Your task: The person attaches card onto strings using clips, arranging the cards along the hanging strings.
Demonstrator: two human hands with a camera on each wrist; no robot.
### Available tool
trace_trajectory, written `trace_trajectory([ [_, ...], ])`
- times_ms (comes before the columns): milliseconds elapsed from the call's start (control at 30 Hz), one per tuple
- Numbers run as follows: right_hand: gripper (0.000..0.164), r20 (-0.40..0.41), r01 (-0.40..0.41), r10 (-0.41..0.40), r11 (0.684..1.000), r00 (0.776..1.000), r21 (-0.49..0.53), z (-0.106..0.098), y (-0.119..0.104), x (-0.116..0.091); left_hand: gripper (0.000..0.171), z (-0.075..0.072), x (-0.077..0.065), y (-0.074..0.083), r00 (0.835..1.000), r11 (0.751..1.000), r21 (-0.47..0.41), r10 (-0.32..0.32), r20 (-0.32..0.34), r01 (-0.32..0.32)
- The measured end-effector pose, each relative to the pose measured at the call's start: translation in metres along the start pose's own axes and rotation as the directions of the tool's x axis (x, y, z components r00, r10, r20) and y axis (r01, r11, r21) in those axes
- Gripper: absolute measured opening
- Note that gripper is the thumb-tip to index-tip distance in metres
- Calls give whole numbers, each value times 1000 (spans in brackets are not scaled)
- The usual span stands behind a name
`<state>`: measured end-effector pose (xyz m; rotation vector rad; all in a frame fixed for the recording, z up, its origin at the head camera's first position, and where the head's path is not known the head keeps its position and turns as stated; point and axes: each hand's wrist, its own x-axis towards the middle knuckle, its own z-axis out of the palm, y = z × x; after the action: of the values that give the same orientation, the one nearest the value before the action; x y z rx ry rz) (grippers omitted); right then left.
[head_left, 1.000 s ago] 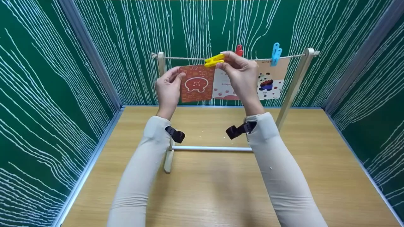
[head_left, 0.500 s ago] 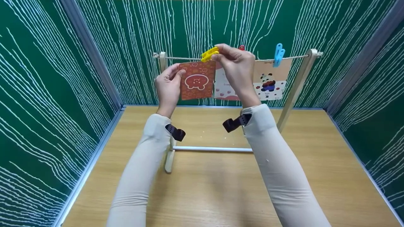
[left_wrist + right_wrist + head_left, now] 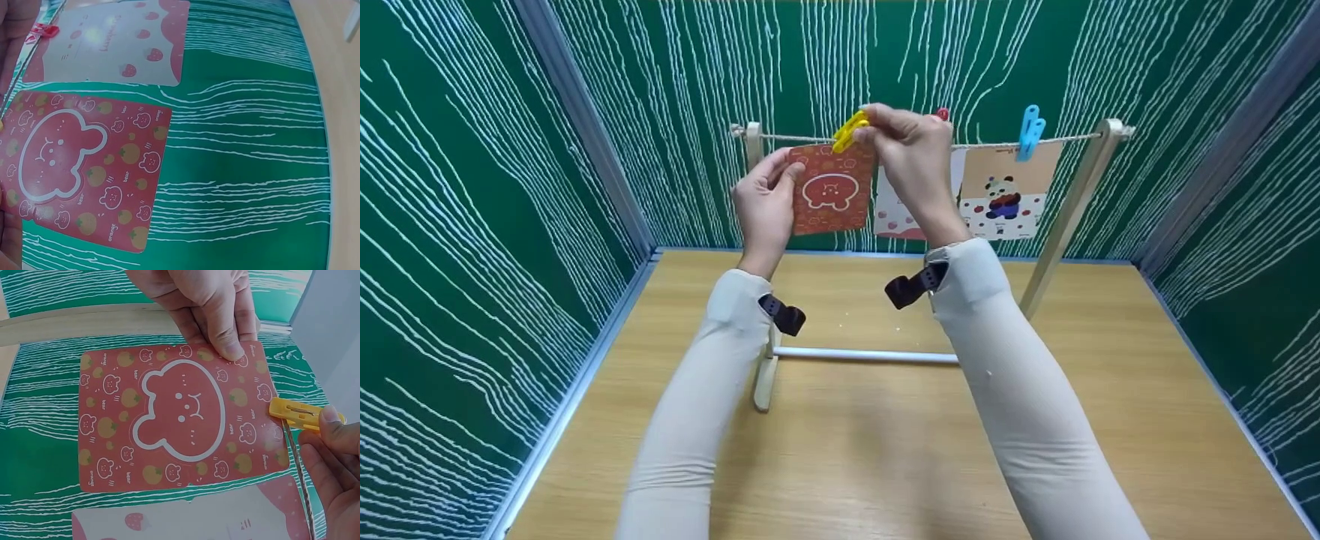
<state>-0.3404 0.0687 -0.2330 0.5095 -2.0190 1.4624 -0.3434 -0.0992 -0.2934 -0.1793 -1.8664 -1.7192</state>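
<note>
A red card with a bear face (image 3: pixel 831 193) hangs upright at the rope, its top edge at the line. My left hand (image 3: pixel 766 201) pinches its left edge near the upper corner between thumb and fingers. My right hand (image 3: pixel 911 154) pinches the handles of a yellow clothespin (image 3: pixel 850 132), whose tip overlaps the card's top edge. In the right wrist view the yellow clothespin (image 3: pixel 299 413) lies across the card's edge right at the rope (image 3: pixel 301 478). A white strawberry card (image 3: pixel 112 45) hangs beside it from a red clothespin (image 3: pixel 45 30).
To the right, a panda card (image 3: pixel 1003 199) hangs from a blue clothespin (image 3: pixel 1031 133). The rope runs between two wooden posts (image 3: pixel 1069 214), with a white crossbar (image 3: pixel 866 355) low between them. The wooden table (image 3: pixel 840 450) lies below, and green walls with white lines stand around.
My right hand has raised the yellow clothespin and tilted it from nearly level to steep, its tip now over the card's top edge. The left hand keeps its pinch, and the card has risen slightly.
</note>
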Motion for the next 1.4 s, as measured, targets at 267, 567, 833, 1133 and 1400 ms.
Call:
trace_trajectory([
  [267, 25, 47, 15, -13, 999, 999, -48, 2, -4, 0, 31, 2, 1, -1, 1000, 1000, 7, -22, -14, 22],
  [567, 26, 96, 81, -69, 989, 993, -128, 7, -7, -4, 30, 1, -1, -4, 1000, 1000, 10, 14, -2, -14],
  [833, 24, 167, 93, -56, 970, 984, -225, 12, -9, -5, 29, -1, -13, 8, 1000, 1000, 26, -4, -15, 5],
  [1133, 25, 182, 117, -68, 954, 981, -275, 10, -11, -5, 32, -5, -17, 21, 999, 999, -8, -53, 12, 53],
  [1400, 27, 157, 114, -82, 973, 984, -201, 7, -11, -12, 33, -6, -17, 17, 999, 1000, 2, -23, 24, 23],
])
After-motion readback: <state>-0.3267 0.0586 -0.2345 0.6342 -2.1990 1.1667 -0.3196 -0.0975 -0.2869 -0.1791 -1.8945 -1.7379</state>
